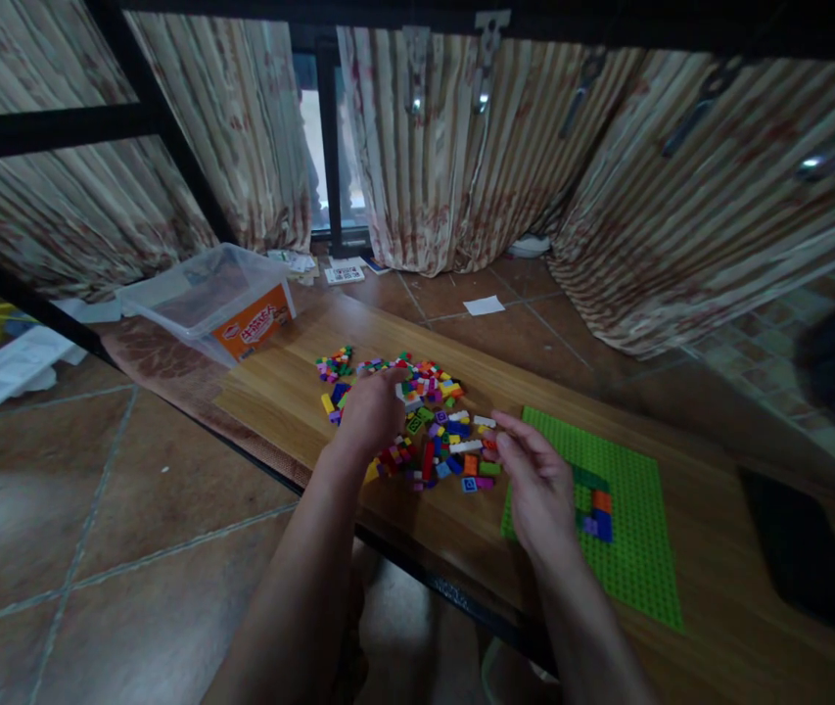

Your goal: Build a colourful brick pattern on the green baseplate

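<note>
Over the heap of small coloured building bricks [432,382] is my left hand [373,409], its index finger stretched among them and the other fingers largely hidden. No held brick shows in it. My right hand [538,475] is at the heap's right side, beside the green baseplate [633,578] and partly covering it from view. Its thumb and fingers close around a small red brick [489,444]. By the index fingertip lies a white brick [485,421]. On the baseplate, orange [601,502], blue, purple and dark green bricks sit joined in a block.
The bricks lie on a long wooden board [277,401]. At its far left stands a clear plastic bin [197,294] with an orange label. A dark flat object [806,548] lies at the right. Black frame bars cross above, before curtains [453,157]. Paper [484,305] lies on the tiled floor.
</note>
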Motion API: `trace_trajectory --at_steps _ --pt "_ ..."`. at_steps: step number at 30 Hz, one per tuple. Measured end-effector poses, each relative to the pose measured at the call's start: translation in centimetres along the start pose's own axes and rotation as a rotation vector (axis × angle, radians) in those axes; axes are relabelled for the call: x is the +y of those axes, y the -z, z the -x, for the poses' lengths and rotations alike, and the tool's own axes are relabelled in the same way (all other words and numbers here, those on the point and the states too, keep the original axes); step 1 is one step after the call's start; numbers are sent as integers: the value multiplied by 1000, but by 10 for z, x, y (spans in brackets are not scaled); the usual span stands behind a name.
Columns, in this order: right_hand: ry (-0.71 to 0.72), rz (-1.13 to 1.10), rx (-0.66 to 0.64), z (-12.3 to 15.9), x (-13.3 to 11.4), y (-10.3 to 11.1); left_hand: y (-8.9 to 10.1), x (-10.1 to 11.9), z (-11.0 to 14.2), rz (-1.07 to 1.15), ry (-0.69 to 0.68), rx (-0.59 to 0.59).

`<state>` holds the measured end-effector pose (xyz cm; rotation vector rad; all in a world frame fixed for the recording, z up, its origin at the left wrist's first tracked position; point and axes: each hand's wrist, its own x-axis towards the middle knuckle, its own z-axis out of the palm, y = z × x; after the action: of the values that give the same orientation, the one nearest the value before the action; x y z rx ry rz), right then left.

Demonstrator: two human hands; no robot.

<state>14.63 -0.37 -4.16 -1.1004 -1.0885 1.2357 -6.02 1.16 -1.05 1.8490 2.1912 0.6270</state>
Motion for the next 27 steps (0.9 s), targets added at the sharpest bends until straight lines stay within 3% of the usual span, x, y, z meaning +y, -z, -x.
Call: trace_trajectory --at_steps 5,11,16,19,23,27 --pt "20 -2 12 0 -1 -1 4 -5 4 155 -18 35" --pt "8 -10 2 1 -6 -4 -3 16 17 599 -363 -71" --pt "-28 -27 -33 0 -10 -5 -12 46 29 692 -540 -142" --pt "-42 -34 -35 0 -10 -4 -15 51 32 761 -498 -190" --pt "-82 -51 -40 1 -9 -1 -17 51 31 891 -276 -311" --pt "-129 -59 -144 3 -11 2 -13 52 31 1034 -154 -409"
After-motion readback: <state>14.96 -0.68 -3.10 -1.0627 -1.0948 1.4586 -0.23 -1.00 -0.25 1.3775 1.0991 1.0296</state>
